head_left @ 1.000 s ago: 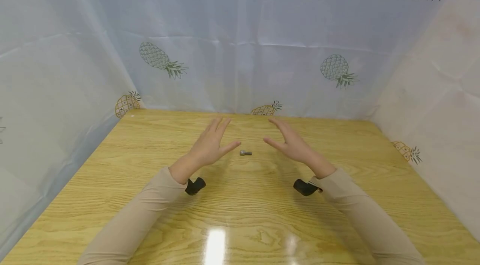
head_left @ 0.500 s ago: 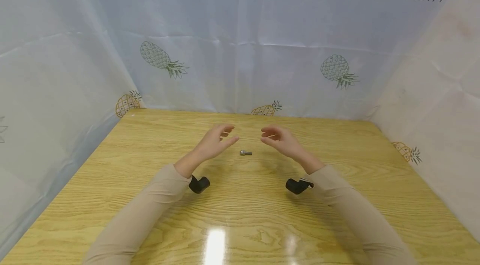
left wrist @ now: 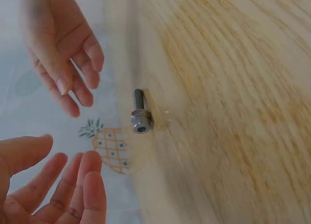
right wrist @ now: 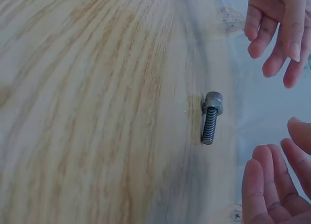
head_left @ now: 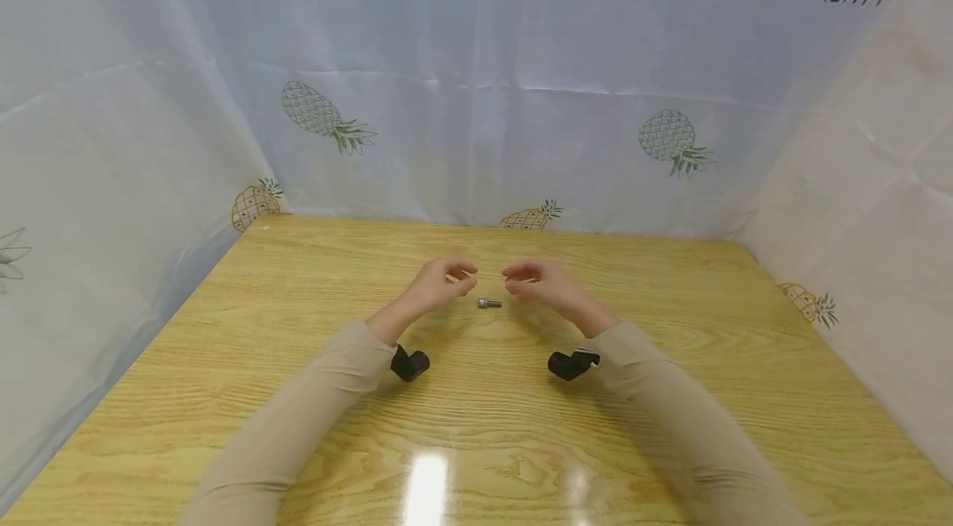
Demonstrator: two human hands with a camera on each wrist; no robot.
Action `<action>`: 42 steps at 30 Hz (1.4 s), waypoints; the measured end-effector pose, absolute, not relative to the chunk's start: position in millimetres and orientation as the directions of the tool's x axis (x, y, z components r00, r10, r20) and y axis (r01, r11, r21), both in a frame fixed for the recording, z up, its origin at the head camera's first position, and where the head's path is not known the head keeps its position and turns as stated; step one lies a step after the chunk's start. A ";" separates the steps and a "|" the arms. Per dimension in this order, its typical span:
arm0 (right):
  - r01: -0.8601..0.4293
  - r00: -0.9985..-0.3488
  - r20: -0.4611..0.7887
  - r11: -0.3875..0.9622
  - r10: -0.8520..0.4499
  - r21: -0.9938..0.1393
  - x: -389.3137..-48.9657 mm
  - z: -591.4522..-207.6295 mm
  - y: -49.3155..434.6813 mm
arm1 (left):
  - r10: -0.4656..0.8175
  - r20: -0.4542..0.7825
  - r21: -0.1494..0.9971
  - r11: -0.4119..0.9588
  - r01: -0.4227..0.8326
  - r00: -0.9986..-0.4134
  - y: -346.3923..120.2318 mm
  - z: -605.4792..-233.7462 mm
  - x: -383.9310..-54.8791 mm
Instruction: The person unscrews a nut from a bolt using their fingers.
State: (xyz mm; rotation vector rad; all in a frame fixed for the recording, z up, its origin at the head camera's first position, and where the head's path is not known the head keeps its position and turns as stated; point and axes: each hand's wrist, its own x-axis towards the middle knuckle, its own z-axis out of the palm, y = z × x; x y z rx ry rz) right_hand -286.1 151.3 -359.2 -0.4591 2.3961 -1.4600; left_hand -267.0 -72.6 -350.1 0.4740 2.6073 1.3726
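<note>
A socket-head bolt (head_left: 489,303) with a nut on it lies on the wooden table, its head toward the left. In the left wrist view the bolt (left wrist: 140,112) shows its hex socket and the nut close behind the head. The right wrist view shows the threaded end of the bolt (right wrist: 210,119) pointing toward the right hand. My left hand (head_left: 438,286) hovers to the bolt's left, fingers loosely bent and holding nothing. On the other side my right hand (head_left: 549,288) mirrors it, also with nothing between thumb and fingers.
Pale cloth (head_left: 476,137) printed with pineapples hangs behind the table (head_left: 476,418) and along both sides. A black wrist camera (head_left: 411,364) sticks out under the left sleeve, and another black camera (head_left: 572,365) under the right one.
Both hands have come inward and down toward the bolt, and their fingers have gone from spread and straight to bent. The bolt lies where it was.
</note>
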 end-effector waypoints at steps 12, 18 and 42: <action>-0.020 -0.902 -0.216 0.534 -0.375 -0.845 -290.6 -362.4 138.5 | 0.351 -0.026 0.763 0.612 0.208 -0.936 -64.2 -362.6 -275.4; -0.001 -0.890 -0.264 0.580 -0.371 -0.814 -292.4 -362.5 136.5 | 0.352 -0.064 0.777 0.605 0.175 -0.934 -60.2 -365.8 -273.6; 0.000 -0.883 -0.313 0.668 -0.350 -0.745 -303.0 -375.5 128.4 | 0.339 -0.128 0.740 0.658 0.137 -0.932 -47.4 -366.9 -275.3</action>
